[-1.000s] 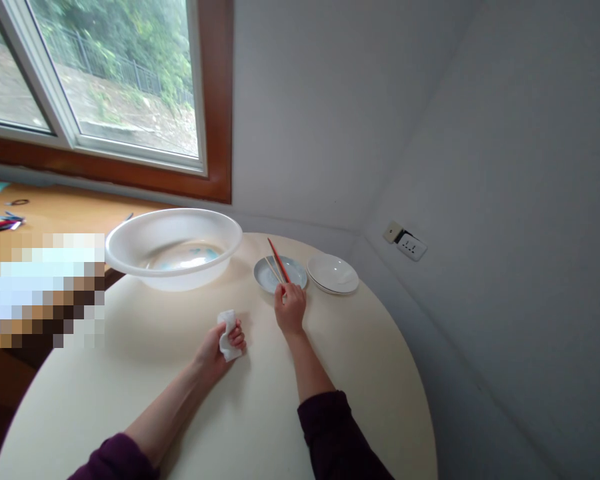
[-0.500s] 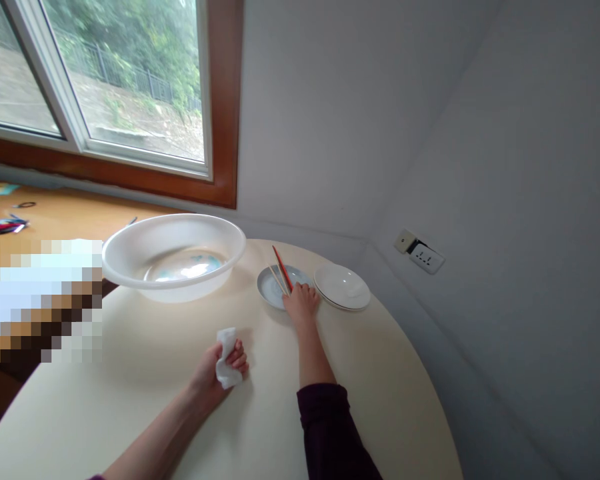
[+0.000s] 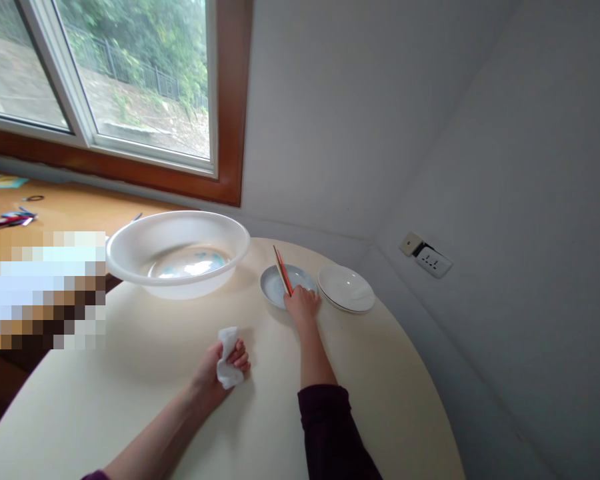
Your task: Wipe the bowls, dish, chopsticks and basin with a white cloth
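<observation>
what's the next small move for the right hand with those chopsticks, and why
Probably lift the chopsticks clear of the small plate and bring them toward the cloth. The right hand is closed on their near ends, with their tips slanting up over the plate. The left hand grips the crumpled white cloth on the table, apart from them.

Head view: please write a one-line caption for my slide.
At a round table, the right hand holds chopsticks over a bluish plate; the left hand grips a white cloth.
</observation>
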Demonstrator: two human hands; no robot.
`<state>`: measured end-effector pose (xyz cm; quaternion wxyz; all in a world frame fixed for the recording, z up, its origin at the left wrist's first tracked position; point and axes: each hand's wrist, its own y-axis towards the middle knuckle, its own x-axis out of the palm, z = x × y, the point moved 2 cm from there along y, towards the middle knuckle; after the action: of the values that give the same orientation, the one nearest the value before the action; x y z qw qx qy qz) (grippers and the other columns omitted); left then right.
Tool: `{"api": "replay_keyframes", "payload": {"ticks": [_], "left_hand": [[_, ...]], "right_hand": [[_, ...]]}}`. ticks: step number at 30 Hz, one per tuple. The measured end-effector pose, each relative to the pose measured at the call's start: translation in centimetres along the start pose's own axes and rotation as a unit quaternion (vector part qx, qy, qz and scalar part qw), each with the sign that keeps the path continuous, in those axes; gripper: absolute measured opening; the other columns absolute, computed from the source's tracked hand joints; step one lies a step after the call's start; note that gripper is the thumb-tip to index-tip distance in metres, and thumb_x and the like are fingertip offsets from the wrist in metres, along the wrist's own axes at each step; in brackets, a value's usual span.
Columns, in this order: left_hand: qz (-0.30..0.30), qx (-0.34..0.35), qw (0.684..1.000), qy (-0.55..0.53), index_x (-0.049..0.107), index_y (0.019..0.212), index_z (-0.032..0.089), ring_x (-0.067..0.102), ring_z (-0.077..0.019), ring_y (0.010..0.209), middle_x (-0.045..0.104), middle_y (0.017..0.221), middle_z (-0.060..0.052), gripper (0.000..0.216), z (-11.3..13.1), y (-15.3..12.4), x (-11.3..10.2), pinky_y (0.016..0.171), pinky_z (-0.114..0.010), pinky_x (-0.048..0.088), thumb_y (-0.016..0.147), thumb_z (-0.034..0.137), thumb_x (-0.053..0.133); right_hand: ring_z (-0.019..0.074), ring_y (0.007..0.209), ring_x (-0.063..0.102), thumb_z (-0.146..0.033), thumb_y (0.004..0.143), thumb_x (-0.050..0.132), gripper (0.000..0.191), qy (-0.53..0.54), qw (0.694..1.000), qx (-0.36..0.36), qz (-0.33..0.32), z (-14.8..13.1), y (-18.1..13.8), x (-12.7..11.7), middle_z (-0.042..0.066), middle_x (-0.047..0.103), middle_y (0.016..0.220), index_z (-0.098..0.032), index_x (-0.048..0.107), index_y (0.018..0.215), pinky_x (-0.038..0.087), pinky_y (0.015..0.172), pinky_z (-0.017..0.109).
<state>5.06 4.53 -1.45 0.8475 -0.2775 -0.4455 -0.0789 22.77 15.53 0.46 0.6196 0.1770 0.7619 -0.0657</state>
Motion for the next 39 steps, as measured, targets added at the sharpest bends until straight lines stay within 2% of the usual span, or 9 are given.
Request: {"api": "replay_keyframes", "payload": {"ticks": [12, 20, 31, 36, 39], "left_hand": [[-0.008, 0.002, 1.000, -0.007, 0.049, 0.050, 0.012, 0.033, -0.0074, 0.037, 0.031, 0.041, 0.003, 0.030, 0.0, 0.3, -0.3, 0.043, -0.019, 0.032, 0.075, 0.008, 0.036], [0.022, 0.057, 0.998, -0.020, 0.047, 0.050, 0.013, 0.033, -0.0078, 0.036, 0.030, 0.041, 0.003, 0.034, 0.2, 0.0, 0.2, 0.042, -0.020, 0.033, 0.079, 0.008, 0.032], [-0.009, 0.047, 0.999, -0.021, 0.046, 0.054, 0.014, 0.034, -0.0082, 0.036, 0.031, 0.041, 0.004, 0.034, 0.2, 0.5, -0.5, 0.043, -0.020, 0.034, 0.084, 0.013, 0.030], [-0.012, 0.041, 0.999, -0.020, 0.047, 0.053, 0.014, 0.035, -0.0076, 0.036, 0.032, 0.040, 0.003, 0.037, 0.4, 0.6, -0.4, 0.041, -0.018, 0.034, 0.086, 0.014, 0.029], [-0.014, 0.035, 0.999, -0.014, 0.047, 0.052, 0.013, 0.035, -0.0071, 0.035, 0.033, 0.040, 0.003, 0.038, 0.4, 0.5, -0.3, 0.041, -0.018, 0.034, 0.086, 0.012, 0.029]], "right_hand": [[0.0259, 0.100, 0.057, -0.027, 0.083, 0.046, 0.030, -0.004, 1.000, -0.023, -0.017, -0.2, -0.1, 0.2, 0.017, 0.065, 0.103, -0.010, 0.065, 0.098, 0.035, 0.086, 0.036], [0.0254, 0.104, 0.056, -0.028, 0.089, 0.037, 0.035, -0.007, 0.998, -0.039, -0.038, -0.5, -0.6, 0.2, 0.019, 0.063, 0.108, -0.009, 0.063, 0.102, 0.036, 0.085, 0.035], [0.0268, 0.105, 0.056, -0.023, 0.091, 0.033, 0.035, 0.022, 0.999, -0.033, -0.027, -2.0, -5.3, -0.2, 0.021, 0.062, 0.107, -0.007, 0.061, 0.104, 0.036, 0.086, 0.037], [0.0236, 0.105, 0.056, -0.023, 0.093, 0.028, 0.035, 0.054, 0.998, -0.027, -0.009, -2.0, -7.1, -1.2, 0.018, 0.061, 0.108, -0.008, 0.058, 0.104, 0.038, 0.083, 0.031], [0.0202, 0.103, 0.056, -0.023, 0.094, 0.024, 0.035, 0.074, 0.997, -0.021, 0.013, -1.0, -8.3, -2.5, 0.016, 0.061, 0.108, -0.010, 0.055, 0.103, 0.038, 0.081, 0.027]]}}
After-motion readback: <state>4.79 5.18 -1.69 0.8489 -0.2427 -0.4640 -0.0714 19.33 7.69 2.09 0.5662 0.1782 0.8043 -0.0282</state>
